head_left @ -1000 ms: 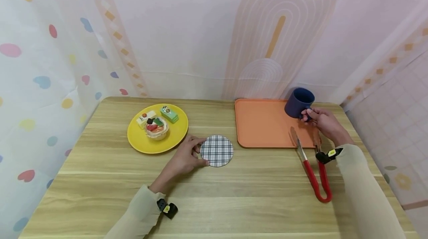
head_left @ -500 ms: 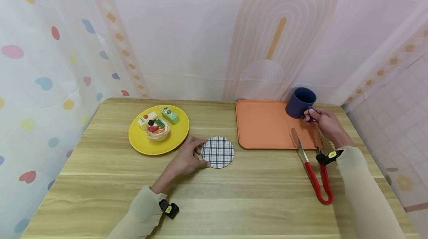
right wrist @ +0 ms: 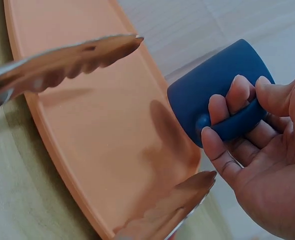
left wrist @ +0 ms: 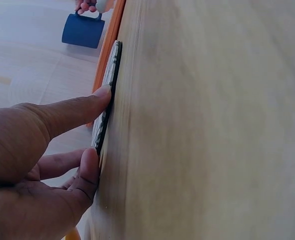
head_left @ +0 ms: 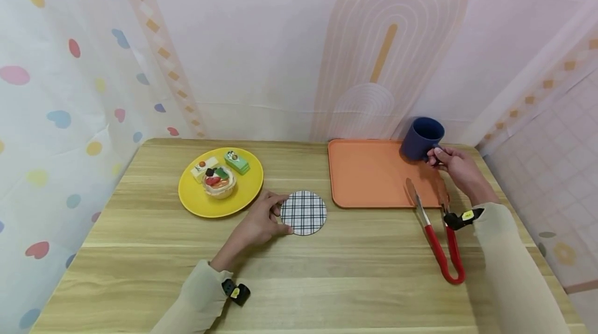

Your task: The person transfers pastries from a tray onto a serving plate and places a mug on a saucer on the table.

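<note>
My right hand [head_left: 460,169] grips the handle of a dark blue mug [head_left: 417,142] above the back right corner of an orange tray [head_left: 369,175]. In the right wrist view, fingers pass through the mug's handle, and a shadow falls on the tray beneath. A round plaid coaster [head_left: 303,213] lies on the wooden table [head_left: 336,292] in the middle. My left hand [head_left: 259,219] holds the coaster by its left edge between thumb and fingers. The left wrist view shows the thumb on the coaster [left wrist: 109,80], whose dark underside faces the table.
Red-handled tongs [head_left: 441,253] lie spread below my right hand, with their metal tips over the tray. A yellow plate [head_left: 191,201] left of the coaster bears a tart [head_left: 219,182], a green cake piece [head_left: 237,161] and a pale cake piece [head_left: 202,167]. Patterned cloth [head_left: 261,53] hangs behind the table.
My right hand has raised the mug slightly and shifted it a little to the right. The left hand and the coaster stay in place.
</note>
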The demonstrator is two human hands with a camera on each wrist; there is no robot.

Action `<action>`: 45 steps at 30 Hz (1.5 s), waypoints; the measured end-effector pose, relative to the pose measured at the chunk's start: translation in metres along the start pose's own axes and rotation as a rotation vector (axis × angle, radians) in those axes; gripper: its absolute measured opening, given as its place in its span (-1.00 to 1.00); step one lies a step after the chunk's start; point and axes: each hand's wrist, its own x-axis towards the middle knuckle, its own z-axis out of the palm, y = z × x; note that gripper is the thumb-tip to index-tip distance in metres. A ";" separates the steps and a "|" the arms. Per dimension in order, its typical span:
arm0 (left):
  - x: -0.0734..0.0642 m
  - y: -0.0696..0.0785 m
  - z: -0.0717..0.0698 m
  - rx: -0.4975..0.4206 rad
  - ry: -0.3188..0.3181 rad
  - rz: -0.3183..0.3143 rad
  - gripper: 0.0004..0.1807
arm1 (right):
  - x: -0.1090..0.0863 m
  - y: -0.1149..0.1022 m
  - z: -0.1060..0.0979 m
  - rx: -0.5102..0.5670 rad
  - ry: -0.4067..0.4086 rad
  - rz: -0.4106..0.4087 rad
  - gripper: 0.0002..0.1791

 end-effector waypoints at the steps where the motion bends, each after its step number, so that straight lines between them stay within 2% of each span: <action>1: 0.000 0.000 0.000 0.001 0.001 0.003 -0.10 | 0.000 -0.001 0.000 0.004 0.002 -0.003 -0.65; 9: 0.000 0.000 0.001 0.009 0.003 -0.008 -0.11 | -0.006 -0.011 0.003 -0.056 0.045 0.000 -0.61; 18: 0.002 0.003 -0.002 0.016 0.009 -0.023 -0.09 | -0.010 -0.020 0.013 0.020 0.053 -0.063 -0.67; 26: -0.001 0.003 -0.001 -0.003 0.001 -0.037 -0.10 | -0.016 -0.020 0.020 0.024 0.063 -0.067 -0.64; 29: -0.001 0.003 0.000 -0.009 0.001 -0.042 -0.10 | -0.018 -0.018 0.022 0.010 0.061 -0.064 -0.62; 36: -0.002 0.002 0.000 -0.015 -0.004 -0.058 -0.11 | -0.024 -0.019 0.029 -0.124 0.056 -0.032 -0.54; 45: 0.000 0.003 0.001 -0.006 -0.004 -0.044 -0.11 | -0.031 -0.022 0.043 -0.100 0.041 -0.067 -0.54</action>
